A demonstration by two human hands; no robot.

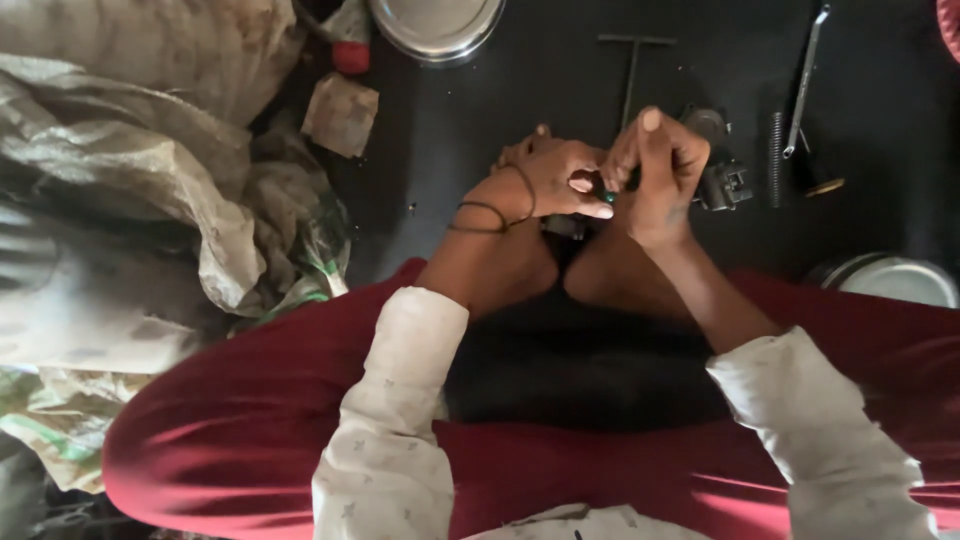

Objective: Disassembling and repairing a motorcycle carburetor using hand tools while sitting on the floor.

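both hands meet over the dark floor, just in front of the crossed legs, probably to keep the work close and steady. left hand (pixel 545 180) is curled shut, thumb pressed against a small green-tipped part (pixel 609 197). right hand (pixel 655 165) is closed too, fingertips pinching the same part from the other side. what the part is, can't tell, too small. a dark metal piece (pixel 722 185) lies touching or just beside the right hand. t-handle tool (pixel 633 70), spring (pixel 776 160) and long driver (pixel 805 85) lie further out. steel plate (pixel 437 25) at the far edge, crumpled sacks (pixel 130 170) on the left.
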